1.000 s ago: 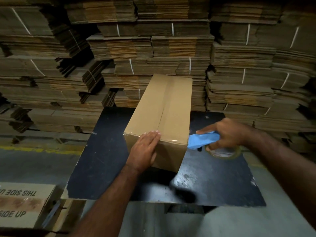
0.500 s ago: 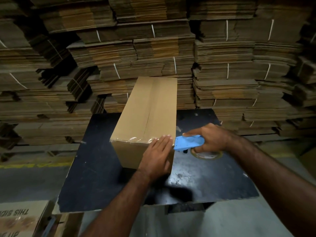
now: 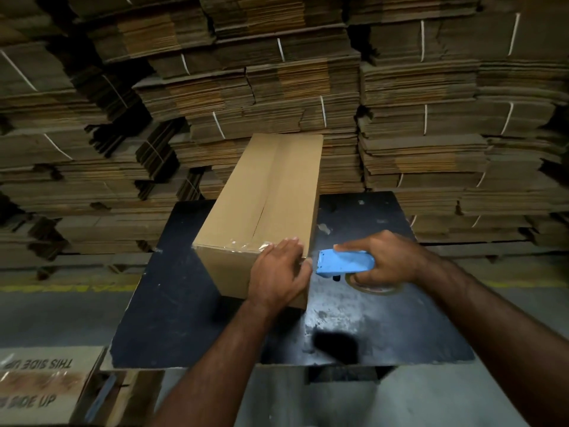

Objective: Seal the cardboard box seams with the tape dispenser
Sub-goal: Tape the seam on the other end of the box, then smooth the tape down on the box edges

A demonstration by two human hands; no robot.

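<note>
A long brown cardboard box (image 3: pixel 261 192) lies lengthwise on the black table (image 3: pixel 172 303), its top flaps closed along a centre seam. Clear tape (image 3: pixel 243 243) runs across the near top edge. My left hand (image 3: pixel 278 272) lies flat with fingers spread on the box's near right corner, pressing the tape down. My right hand (image 3: pixel 381 260) grips the blue tape dispenser (image 3: pixel 345 263) just right of that corner, its front end almost touching the box. The tape roll (image 3: pixel 374 286) hangs beneath it.
Strapped stacks of flattened cardboard (image 3: pixel 277 87) wall off the back and both sides. A printed box (image 3: pixel 40 386) reading THIS SIDE UP sits at the lower left by the table's corner. A yellow floor line (image 3: pixel 61 286) runs along the left.
My left hand slid right along the box's near edge to its right corner, smoothing the tape. The dispenser stayed beside that corner. The camera view shifted slightly.
</note>
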